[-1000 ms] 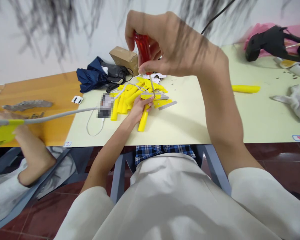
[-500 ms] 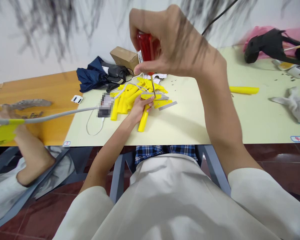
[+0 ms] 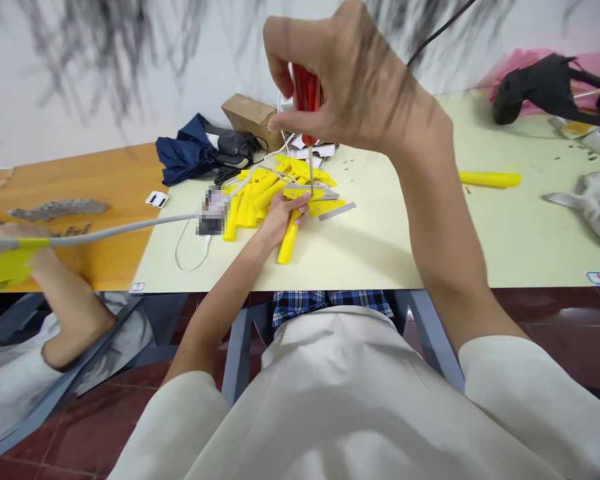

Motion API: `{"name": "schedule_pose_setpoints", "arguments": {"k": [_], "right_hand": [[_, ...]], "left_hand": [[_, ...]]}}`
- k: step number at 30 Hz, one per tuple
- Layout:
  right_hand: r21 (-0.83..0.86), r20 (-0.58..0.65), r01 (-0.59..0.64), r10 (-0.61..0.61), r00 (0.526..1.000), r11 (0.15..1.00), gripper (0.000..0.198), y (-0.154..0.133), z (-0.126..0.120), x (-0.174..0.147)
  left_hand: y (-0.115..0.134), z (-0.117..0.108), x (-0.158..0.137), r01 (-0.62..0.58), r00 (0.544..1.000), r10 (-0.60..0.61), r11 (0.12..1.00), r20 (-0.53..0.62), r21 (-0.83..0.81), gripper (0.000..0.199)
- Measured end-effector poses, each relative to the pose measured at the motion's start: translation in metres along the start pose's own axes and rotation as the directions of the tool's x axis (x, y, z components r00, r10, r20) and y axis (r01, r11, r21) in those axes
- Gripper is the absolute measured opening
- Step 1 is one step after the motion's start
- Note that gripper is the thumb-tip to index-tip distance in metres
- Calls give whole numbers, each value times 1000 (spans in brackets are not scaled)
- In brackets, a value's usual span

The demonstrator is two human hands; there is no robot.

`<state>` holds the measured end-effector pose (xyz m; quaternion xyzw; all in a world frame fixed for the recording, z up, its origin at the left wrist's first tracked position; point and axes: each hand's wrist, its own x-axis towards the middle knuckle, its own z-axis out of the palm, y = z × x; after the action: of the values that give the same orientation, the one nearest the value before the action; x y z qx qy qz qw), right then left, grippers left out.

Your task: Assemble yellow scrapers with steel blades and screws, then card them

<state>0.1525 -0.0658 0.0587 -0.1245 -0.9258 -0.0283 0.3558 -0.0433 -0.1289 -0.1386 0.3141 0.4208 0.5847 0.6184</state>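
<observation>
My right hand [image 3: 353, 87] is raised high, its fingers closed round the red handle of a screwdriver [image 3: 306, 97]. The thin metal shaft points almost straight down, its tip at the head of a yellow scraper [image 3: 288, 241]. My left hand [image 3: 279, 217] grips that scraper near its head, with the handle slanting toward the table's front edge. A metal blade shows along the scraper's head. Just right of it lies another yellow head with a grey blade [image 3: 337, 211]. Behind my left hand, several yellow scraper handles [image 3: 250, 203] lie in a pile.
A white cable crosses from the left to a blurred-out device [image 3: 213, 210]. Behind stand a cardboard box [image 3: 250, 115] and a dark blue cloth [image 3: 185, 150]. Rightward lie a yellow handle [image 3: 490, 179] and a whitish cloth [image 3: 595, 207]. Another person's arm [image 3: 75, 293] rests at far left.
The screwdriver has turned from a slant to nearly upright, its handle shifting right. My right-hand fingers have changed their grip slightly. The left hand keeps its hold on the scraper.
</observation>
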Motion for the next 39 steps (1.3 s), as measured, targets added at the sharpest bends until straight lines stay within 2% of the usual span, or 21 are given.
{"name": "schedule_pose_setpoints", "arguments": {"k": [2,5,8,11,13,16,18,20,24,26,28,30,32,37,39], "right_hand": [[61,55,-21,17,998,998,15,0,-3,-2],[225,122,-22,-6,993,974,27,0,-7,-6],[300,104,-1,-32,994,954,38,1,-5,-7],[229,53,-2,-11,999,973,44,0,-1,-4],[162,32,-9,4,999,987,37,-2,1,-3],[238,83,23,-44,996,971,30,-3,-1,-3],[299,137,29,-73,988,954,39,-3,-3,-4],[299,130,14,-56,990,954,43,-3,-3,-5],[161,54,-9,0,999,987,29,-2,0,-3],[84,57,-24,20,998,996,24,-2,-1,-4],[119,94,-20,8,996,993,27,-1,-3,-5],[230,147,-6,-29,989,973,36,0,-5,-7],[299,145,2,-47,988,954,42,1,-7,-8],[103,43,-33,29,999,994,36,1,-3,-5],[158,68,-22,11,998,987,32,1,-2,-5]], "left_hand": [[-1,-1,1,3,1000,-3,1000,-4,1,48],[-2,-3,2,-7,1000,7,1000,9,-6,46],[-1,-3,1,-15,1000,15,1000,1,-6,44],[-1,-3,0,-20,1000,20,1000,6,-3,44],[-2,-3,1,-20,1000,20,1000,21,-2,45],[-2,-4,2,-25,1000,25,1000,10,-10,44],[-2,-4,3,-24,1000,24,1000,-4,-15,44],[-2,-4,3,-20,1000,20,1000,-6,-13,44],[-2,-2,2,-17,1000,17,1000,7,9,47],[-2,-2,2,-7,1000,6,1000,14,13,49],[-3,-3,2,-2,1000,1,1000,12,10,49],[-3,-3,3,-5,1000,4,1000,9,5,48],[-2,-4,2,-6,1000,6,1000,10,1,46],[0,-1,0,6,1000,-6,1000,2,16,44],[-1,-1,0,11,1000,-11,1000,2,20,45]]}}
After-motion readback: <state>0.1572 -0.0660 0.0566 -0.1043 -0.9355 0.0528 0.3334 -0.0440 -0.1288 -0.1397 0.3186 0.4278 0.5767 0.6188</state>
